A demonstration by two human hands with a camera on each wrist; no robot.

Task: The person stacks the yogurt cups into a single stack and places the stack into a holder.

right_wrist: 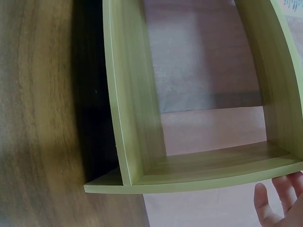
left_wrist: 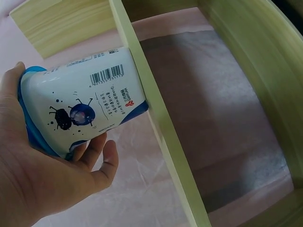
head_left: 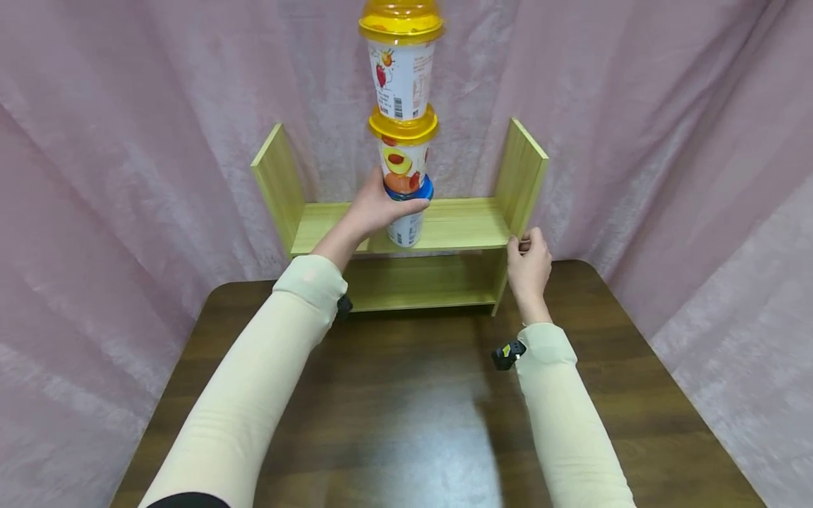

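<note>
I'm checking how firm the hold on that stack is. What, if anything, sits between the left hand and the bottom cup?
Nothing visible does. The left hand grips the bottom cup directly, fingers curled round its blue rim, while the cup stands on the shelf. The right hand holds the shelf's side panel.

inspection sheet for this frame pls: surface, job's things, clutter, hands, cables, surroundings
Surface: dark wood table, glare patch in the middle.
Job's things: stack of three cups on the upper board of the green wooden shelf; blue-lidded cup at the bottom, lower yellow-lidded cup on it, top yellow-lidded cup above.
Clutter: nothing seen.
Hands: left hand grips the blue-lidded cup near its lid; right hand holds the shelf's right side panel.
Cables: nothing seen; a small black device sits at the right wrist.
Surroundings: pink curtain behind and to both sides.
</note>
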